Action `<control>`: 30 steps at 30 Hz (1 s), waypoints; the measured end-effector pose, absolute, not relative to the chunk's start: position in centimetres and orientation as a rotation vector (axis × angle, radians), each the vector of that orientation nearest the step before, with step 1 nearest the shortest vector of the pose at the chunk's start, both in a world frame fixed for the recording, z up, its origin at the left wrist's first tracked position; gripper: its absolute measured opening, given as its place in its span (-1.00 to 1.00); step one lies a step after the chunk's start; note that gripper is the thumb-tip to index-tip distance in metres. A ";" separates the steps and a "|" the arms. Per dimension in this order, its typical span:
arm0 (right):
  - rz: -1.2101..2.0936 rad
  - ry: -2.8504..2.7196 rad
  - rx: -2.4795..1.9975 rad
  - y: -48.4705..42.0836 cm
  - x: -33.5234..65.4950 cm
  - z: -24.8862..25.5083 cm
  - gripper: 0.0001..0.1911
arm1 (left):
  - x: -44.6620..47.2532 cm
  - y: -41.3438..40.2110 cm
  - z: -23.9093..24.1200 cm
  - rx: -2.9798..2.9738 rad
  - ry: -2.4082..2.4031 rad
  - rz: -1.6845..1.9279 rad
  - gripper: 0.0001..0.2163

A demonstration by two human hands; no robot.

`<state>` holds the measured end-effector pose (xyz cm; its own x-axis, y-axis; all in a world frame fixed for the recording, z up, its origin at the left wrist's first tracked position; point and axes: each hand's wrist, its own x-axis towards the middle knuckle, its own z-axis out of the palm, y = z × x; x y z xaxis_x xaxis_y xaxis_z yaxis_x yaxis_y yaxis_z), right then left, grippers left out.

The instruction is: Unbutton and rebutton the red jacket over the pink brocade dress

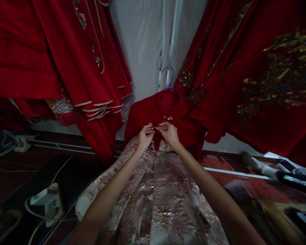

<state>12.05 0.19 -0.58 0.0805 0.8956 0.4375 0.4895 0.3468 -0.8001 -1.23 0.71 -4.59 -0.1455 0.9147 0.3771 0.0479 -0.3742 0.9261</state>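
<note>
A short red velvet jacket hangs on a blue hanger in front of me, over a pale floral brocade skirt. Both my hands meet at the jacket's front opening. My left hand pinches the left edge at a small gold and pearl clasp. My right hand pinches the other half of that clasp from the right. Another gold clasp sits fastened just above, near the collar.
Red embroidered gowns hang at the left and right against a white wall. A white power strip with cables lies on the dark floor at lower left. A dark device with a white handle lies at right.
</note>
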 end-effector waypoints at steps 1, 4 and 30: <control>0.494 -1.587 -1.284 0.2 12.1 -0.6 -0.91 | -1.1 0.7 -4.5 1.421 1.126 1.595 -0.69; 0.511 -1.616 -1.267 0.3 12.2 -0.7 -0.92 | -0.7 0.9 -4.2 1.399 1.102 1.618 -0.72; 0.419 -1.624 -1.217 1.2 11.2 -1.7 -0.85 | -3.2 2.0 -3.5 1.774 1.221 1.521 -0.90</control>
<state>11.23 1.25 -1.74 0.0297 0.8589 0.5113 0.5040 0.4289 -0.7497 -3.20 1.99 -3.48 -0.0264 0.8633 0.5039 0.3055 -0.4730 0.8264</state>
